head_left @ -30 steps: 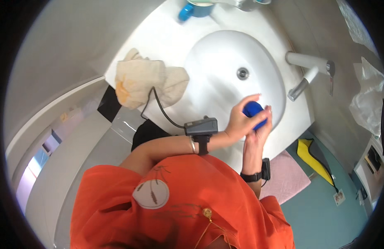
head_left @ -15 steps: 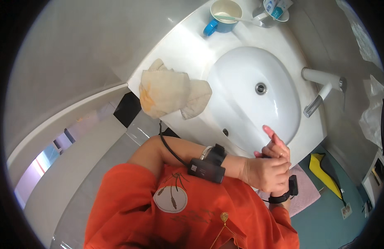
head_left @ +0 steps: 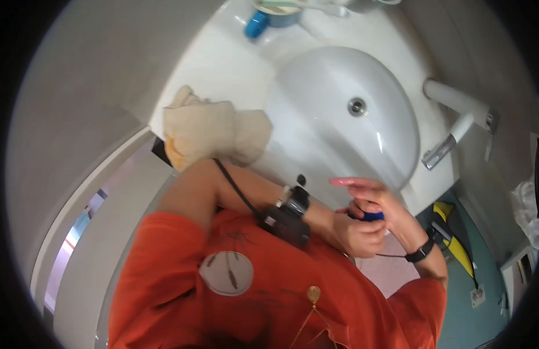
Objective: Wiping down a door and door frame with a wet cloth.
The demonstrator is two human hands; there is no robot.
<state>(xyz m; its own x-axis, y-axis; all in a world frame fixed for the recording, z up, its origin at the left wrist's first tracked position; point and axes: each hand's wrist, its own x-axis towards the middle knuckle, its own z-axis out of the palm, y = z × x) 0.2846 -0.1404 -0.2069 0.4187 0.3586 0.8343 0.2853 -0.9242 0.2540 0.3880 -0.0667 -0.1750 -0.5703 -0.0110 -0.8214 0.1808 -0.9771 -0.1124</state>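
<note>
My left hand [head_left: 358,234] is closed, its fingers bent round a small blue thing [head_left: 371,216] whose kind I cannot make out. Across from it, my right hand [head_left: 377,200] points its index finger to the left over the basin's near edge. The right hand's other fingers curl against the same blue thing, which the hands mostly hide. A black box-shaped device [head_left: 284,224] with a cable is strapped to my left wrist, and a black band [head_left: 421,251] circles the right. Beyond the hands is the white sink basin [head_left: 322,99].
A beige cloth [head_left: 202,131] lies on the counter's left. At the back stands a blue cup [head_left: 284,20] with a toothbrush [head_left: 316,8] across it. The white and chrome faucet [head_left: 458,125] is at the right. A yellow and black item [head_left: 458,247] is below, beside the pink cloth [head_left: 392,270].
My hands have drawn slightly apart, and the blue thing between them now shows. The right index finger has swung to the left. The whole view has shifted a little.
</note>
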